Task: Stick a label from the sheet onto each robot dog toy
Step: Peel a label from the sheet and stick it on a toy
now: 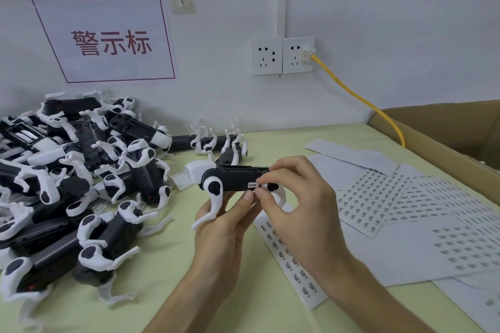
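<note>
Both forearms reach in from the near edge, and one robot dog toy (235,177) is held above the yellow-green tabletop (173,265) between them. It is gripped from below by the left hand (220,220), whose fingers are curled round its black body and one white leg. A small white label (253,185) is being pressed onto the side of that body by the right hand (295,197), pinched at its right end between thumb and fingertips. So the label seems partly stuck but not yet smoothed down. A narrow label strip (290,259) lies just under the hands, with wider label sheets (392,203) fanned out to the right; many labels are left on them. A large pile of robot dog toys (75,186) is heaped at the left, with a few more toys (216,143) lying far behind the hands. Whether any carry labels cannot be told, so most of the task is judged to remain. A cardboard box (443,143) stands at the far right.
</note>
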A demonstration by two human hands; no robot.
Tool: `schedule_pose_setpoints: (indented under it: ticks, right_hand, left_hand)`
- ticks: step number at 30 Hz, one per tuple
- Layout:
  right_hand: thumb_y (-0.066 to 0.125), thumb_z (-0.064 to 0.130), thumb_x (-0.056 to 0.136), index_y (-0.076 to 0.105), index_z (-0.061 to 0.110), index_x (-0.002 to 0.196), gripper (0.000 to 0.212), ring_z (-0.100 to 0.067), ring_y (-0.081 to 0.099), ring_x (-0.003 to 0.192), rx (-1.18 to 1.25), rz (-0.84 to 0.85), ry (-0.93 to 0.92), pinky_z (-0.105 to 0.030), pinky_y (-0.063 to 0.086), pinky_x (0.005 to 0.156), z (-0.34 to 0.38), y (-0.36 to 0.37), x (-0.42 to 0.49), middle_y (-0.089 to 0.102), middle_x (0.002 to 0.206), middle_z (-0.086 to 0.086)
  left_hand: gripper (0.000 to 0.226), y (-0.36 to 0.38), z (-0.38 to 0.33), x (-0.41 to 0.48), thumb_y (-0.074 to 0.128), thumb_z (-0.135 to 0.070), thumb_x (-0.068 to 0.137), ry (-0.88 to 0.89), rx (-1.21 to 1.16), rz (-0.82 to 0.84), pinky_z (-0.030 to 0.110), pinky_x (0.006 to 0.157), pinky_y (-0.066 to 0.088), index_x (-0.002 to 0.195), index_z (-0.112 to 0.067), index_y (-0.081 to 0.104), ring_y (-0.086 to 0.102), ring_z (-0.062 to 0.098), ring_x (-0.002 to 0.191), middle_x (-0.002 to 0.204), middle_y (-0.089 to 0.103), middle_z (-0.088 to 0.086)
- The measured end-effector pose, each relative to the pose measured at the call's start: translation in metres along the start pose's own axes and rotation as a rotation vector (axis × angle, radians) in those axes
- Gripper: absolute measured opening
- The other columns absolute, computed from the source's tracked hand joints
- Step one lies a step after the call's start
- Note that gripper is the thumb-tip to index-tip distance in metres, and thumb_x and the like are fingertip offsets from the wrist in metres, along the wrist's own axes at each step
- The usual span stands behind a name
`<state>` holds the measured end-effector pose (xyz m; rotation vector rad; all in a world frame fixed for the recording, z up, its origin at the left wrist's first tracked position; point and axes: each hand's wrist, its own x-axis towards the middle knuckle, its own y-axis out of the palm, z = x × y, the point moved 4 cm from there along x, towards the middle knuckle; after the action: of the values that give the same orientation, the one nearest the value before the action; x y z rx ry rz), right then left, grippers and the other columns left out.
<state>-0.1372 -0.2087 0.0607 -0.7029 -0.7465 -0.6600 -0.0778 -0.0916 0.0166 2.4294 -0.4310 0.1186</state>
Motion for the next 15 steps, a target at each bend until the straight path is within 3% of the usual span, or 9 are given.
schedule_pose_setpoints:
  ticks: [6,10,15]
  right_hand:
    - [0.080,0.008,0.082,0.072,0.019,0.081,0.013,-0.009,0.061,0.098,-0.002,0.013,0.025,-0.014,0.045,0.084,-0.0021,0.0033,-0.0008,0.059,0.100,0.007]
    - [0.079,0.016,0.080,0.071,0.024,0.080,0.011,-0.007,0.053,0.099,-0.072,0.005,0.036,-0.024,0.039,0.091,-0.0038,0.0070,-0.0032,0.059,0.101,0.011]
    - [0.077,0.019,0.077,0.068,0.027,0.077,0.012,-0.004,0.050,0.096,-0.088,-0.024,0.077,-0.027,0.037,0.090,-0.0048,0.0079,-0.0040,0.058,0.099,0.013]
  left_hand:
    - [0.038,-0.0001,0.0003,-0.0011,0.067,-0.003,0.085,0.004,0.011,-0.003,0.035,0.096,0.058,0.122,0.006,0.066,0.074,0.028,0.107,0.117,0.074,0.019]
    - [0.044,-0.0010,0.0018,-0.0018,0.069,-0.005,0.084,-0.017,0.003,-0.031,0.039,0.100,0.057,0.125,0.007,0.063,0.075,0.027,0.106,0.115,0.075,0.016]
    - [0.040,-0.0005,0.0034,-0.0029,0.071,-0.007,0.082,-0.020,0.005,-0.036,0.037,0.098,0.058,0.119,0.009,0.066,0.075,0.027,0.103,0.109,0.076,0.017]
